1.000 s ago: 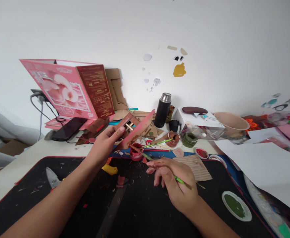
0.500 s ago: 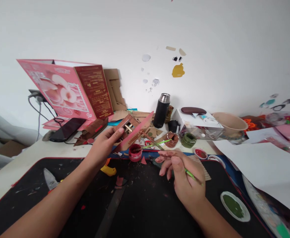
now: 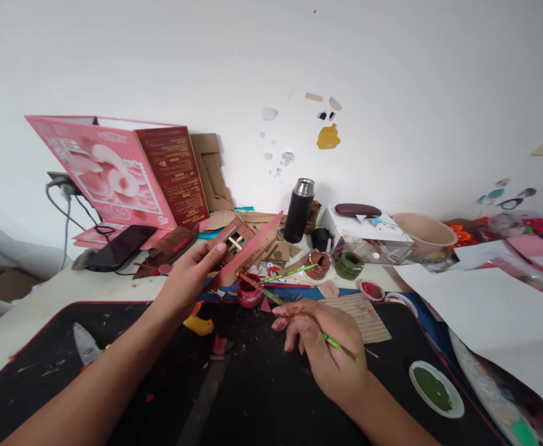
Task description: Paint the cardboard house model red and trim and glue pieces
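My left hand (image 3: 195, 267) is closed on a small model house piece (image 3: 258, 246), tilted above the table. It has a brown wall with a cross-barred window and a long pink panel with a brown-smeared edge. My right hand (image 3: 322, 339) grips a green paintbrush (image 3: 275, 298), its brown-coated tip at the lower part of the panel's edge. Paint stains the right fingers. Just beneath the brush tip stands a jar of red paint (image 3: 249, 298), with a second green brush (image 3: 292, 272) lying across it toward a brown paint jar (image 3: 318, 266).
Behind are a black thermos (image 3: 298, 214), a green paint jar (image 3: 349, 265) and cardboard scraps. A pink box (image 3: 113, 179) and phone (image 3: 121, 248) stand left. Scissors (image 3: 85, 344) and a yellow-handled tool (image 3: 199, 322) lie on the black mat; a lid of green paint (image 3: 436, 389) sits right.
My right hand has moved left, bringing the brush tip down and leftward along the panel's edge. My left hand keeps its hold on the model house piece. The view has shifted slightly.
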A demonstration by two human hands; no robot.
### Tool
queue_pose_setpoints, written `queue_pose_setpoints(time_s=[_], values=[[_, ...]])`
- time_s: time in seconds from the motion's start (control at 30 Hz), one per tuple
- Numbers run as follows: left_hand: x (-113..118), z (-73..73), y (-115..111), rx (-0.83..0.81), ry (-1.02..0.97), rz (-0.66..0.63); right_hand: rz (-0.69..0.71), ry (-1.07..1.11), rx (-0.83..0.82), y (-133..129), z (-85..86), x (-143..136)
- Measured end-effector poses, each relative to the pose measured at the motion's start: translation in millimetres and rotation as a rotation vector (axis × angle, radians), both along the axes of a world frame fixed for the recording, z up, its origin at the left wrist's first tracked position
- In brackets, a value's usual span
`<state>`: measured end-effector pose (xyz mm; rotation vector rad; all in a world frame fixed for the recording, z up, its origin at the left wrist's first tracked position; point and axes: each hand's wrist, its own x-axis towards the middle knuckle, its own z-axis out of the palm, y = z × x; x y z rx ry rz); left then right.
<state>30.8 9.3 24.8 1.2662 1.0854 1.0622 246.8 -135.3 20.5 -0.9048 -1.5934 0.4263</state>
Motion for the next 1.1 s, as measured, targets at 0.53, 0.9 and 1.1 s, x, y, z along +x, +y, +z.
queue_pose_setpoints(time_s=[0.53,0.9,1.1], values=[[0.6,4.2,-2.6,0.029,0.020,0.031,-0.117,0.033,0.022,0.0,-1.0,8.0],[-1.6,-1.1,0.8,0.027,0.000,0.006,-0.087,0.005,0.019,-0.2,-1.9,7.5],[-1.6,0.9,-0.5,0.038,0.016,0.019,-0.174,0.054,0.029,0.2,-4.5,16.2]])
